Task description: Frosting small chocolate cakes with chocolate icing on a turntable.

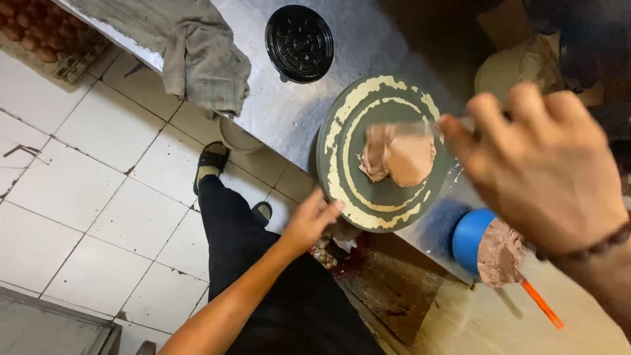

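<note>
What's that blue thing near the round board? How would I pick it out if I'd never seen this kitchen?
Start at the steel counter and find the round grey turntable smeared with cream, a lump of brown frosting on top. Just past its edge, below the right hand, stands a blue bowl of the same brown frosting. It is the only bright blue thing there, with an orange handle sticking out beside it.

The left hand [314, 220] touches the round turntable's [335, 141] edge; the right hand [545, 167] holds a blurred spatula [411, 128] over brown frosting [399, 156].
</note>
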